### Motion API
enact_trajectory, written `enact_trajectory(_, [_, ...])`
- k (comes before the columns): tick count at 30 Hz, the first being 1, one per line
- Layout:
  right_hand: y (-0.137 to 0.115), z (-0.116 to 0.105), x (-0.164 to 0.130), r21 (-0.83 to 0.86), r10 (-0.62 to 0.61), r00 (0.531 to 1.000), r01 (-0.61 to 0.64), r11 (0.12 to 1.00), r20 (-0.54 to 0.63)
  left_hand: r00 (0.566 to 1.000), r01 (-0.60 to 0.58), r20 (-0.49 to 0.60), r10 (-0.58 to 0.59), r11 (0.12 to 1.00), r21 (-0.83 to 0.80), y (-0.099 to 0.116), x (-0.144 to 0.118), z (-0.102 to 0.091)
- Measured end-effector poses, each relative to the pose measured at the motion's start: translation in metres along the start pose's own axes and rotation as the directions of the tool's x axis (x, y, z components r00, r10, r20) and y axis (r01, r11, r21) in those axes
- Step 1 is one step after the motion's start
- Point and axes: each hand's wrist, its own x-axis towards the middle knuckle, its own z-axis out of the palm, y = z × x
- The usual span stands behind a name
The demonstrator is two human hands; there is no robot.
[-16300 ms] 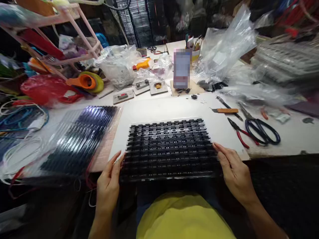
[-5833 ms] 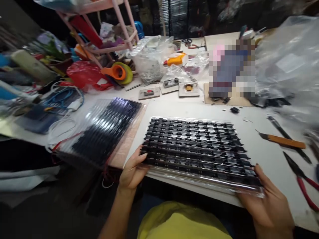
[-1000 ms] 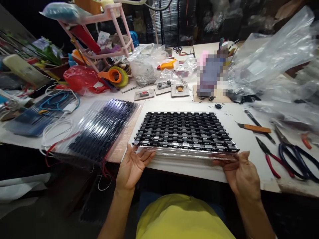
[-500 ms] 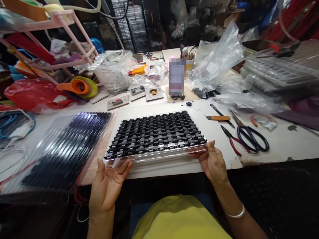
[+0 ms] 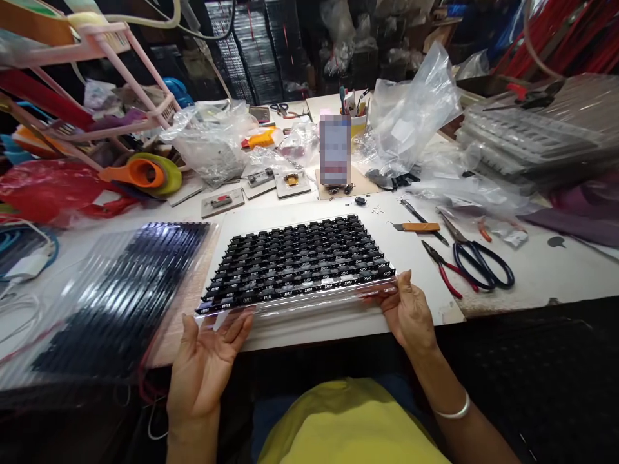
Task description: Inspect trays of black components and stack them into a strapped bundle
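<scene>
A clear plastic tray (image 5: 309, 299) filled with rows of small black parts (image 5: 300, 258) lies between my hands over the white table. My left hand (image 5: 207, 361) grips its near left corner, palm up, with the fingers under the rim and the thumb at the side. At the near right corner my right hand (image 5: 409, 312) is closed on the edge, the thumb on the outside and the fingertips underneath, seen through the plastic. To the left, another clear ribbed tray (image 5: 82, 277) holds long rows of dark parts.
Right of the tray lie scissors (image 5: 483, 264), red-handled pliers (image 5: 447, 270) and an orange-handled knife (image 5: 418, 227). Small metal fixtures (image 5: 222, 202) sit behind it, near a propped phone (image 5: 334, 149). Plastic bags (image 5: 411, 103) and stacked clear trays (image 5: 512, 142) crowd the back right; a pink rack (image 5: 135, 77) stands left.
The whole view has shifted slightly, so the table and tools appear a little further left. Both hands keep their hold on the tray, which shows little movement against the table.
</scene>
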Motion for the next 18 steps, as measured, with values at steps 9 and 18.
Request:
enact_trajectory(9, [0.002,-0.0032,-0.0001,-0.025,0.013,1.0,-0.014,1.0,-0.025,1.0,-0.013,0.007,0.012,1.0,0.026,-0.0013,-0.0026,0.0035])
enact_trajectory(18, [0.005,-0.0058,-0.0002,-0.1,-0.013,0.992,0.0,0.995,-0.128,0.998,0.041,-0.049,-0.042,0.999,-0.012,-0.0014,-0.0039,0.0093])
